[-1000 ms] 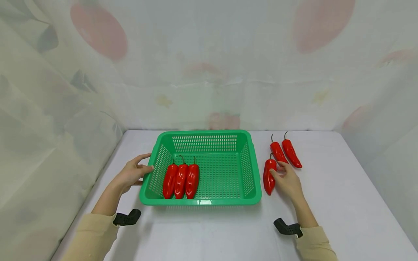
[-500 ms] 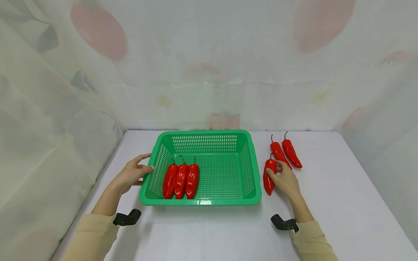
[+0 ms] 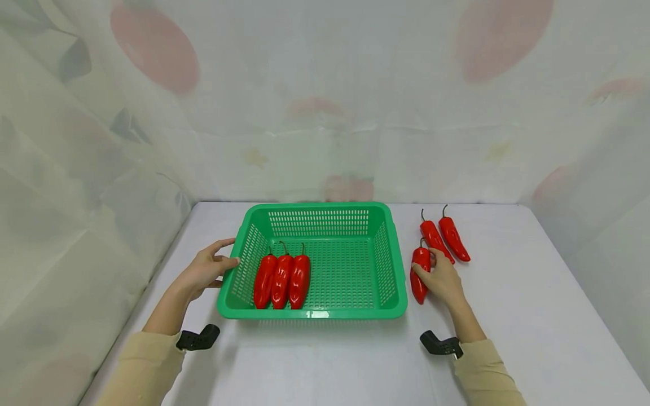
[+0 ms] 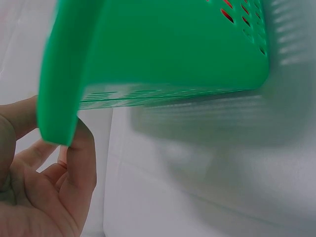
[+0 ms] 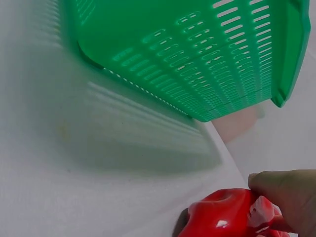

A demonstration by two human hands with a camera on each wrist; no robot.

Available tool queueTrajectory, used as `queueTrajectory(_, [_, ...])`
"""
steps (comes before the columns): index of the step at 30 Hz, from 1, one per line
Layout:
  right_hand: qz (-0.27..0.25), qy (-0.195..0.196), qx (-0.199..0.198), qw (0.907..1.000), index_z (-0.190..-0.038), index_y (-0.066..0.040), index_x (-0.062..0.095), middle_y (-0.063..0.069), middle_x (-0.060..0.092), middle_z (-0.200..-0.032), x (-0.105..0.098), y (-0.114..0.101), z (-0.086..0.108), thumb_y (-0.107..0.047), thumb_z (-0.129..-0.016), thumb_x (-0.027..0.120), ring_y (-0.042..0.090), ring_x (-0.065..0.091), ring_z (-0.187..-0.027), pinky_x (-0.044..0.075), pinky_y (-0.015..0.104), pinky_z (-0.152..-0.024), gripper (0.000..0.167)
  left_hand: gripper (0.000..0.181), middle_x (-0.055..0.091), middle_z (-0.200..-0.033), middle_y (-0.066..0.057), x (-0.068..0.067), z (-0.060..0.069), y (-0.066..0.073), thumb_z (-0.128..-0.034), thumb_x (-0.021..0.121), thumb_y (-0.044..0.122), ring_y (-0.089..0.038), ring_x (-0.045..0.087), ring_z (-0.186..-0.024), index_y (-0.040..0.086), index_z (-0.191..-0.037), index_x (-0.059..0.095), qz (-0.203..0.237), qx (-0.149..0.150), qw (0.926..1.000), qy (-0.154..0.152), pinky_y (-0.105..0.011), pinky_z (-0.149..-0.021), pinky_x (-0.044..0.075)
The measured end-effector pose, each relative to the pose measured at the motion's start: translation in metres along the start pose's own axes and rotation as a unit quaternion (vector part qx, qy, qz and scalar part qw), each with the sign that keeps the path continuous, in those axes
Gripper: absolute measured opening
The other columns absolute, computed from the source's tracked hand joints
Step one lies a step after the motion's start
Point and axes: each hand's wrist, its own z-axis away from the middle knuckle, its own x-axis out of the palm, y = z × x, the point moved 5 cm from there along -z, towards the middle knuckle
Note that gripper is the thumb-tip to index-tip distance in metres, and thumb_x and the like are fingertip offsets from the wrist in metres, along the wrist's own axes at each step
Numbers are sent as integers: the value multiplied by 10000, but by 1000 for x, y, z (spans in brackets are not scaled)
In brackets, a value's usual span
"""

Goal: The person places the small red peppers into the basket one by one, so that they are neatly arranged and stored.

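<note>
A green plastic basket (image 3: 315,314) with slotted walls stands on the table. Three red chili peppers (image 3: 299,282) lie side by side in its left half, stems pointing away. My left hand (image 3: 203,270) grips the basket's left rim, thumb over the top and fingers beneath, as the left wrist view shows. To the right of the basket, my right hand (image 3: 443,277) pinches a red chili pepper (image 3: 419,290) between thumb and fingers. That pepper appears to lie on the table. In the right wrist view, the hand's thumb (image 5: 281,185) lies against the pepper, whose lower part is cut off.
Two more red chili peppers, one nearer (image 3: 433,237) and one farther right (image 3: 454,239), lie just beyond my right hand. The white-covered table (image 3: 325,366) meets printed cloth walls (image 3: 325,113) at the back and sides.
My right hand has shifted slightly left and away from me, its thumb now farther over the pepper. The left hand and the basket have stayed put.
</note>
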Motion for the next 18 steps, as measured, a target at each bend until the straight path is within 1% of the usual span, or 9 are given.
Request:
queueTrajectory(9, [-116, -143, 105, 9998, -1399, 36, 272, 296, 416, -1306, -2, -3, 3, -286, -860, 603, 446, 428, -1157, 474, 546, -842, 710, 676, 549, -1121, -214, 0, 0, 0, -926, 553, 245, -218, 625, -848, 200, -1482, 170, 2, 24, 10000, -27, -439, -761, 533])
queueTrajectory(14, [-177, -65, -81, 9998, -1398, 31, 280, 289, 411, -1320, -7, -7, 2, -280, -875, 590, 437, 419, -1174, 449, 561, -875, 683, 678, 546, -1121, -211, 0, 1, 1, -926, 551, 238, -212, 628, -843, 195, -1483, 167, -8, 19, 10000, -48, -438, -759, 533])
queueTrajectory(18, [-219, 86, -265, 9994, -1388, 37, 300, 282, 452, -1265, -11, -11, 0, -270, -878, 589, 414, 452, -1125, 466, 543, -859, 661, 676, 549, -1119, -208, 0, 1, 2, -926, 550, 232, -210, 632, -836, 193, -1482, 168, 6, 17, 10000, -65, -433, -751, 536])
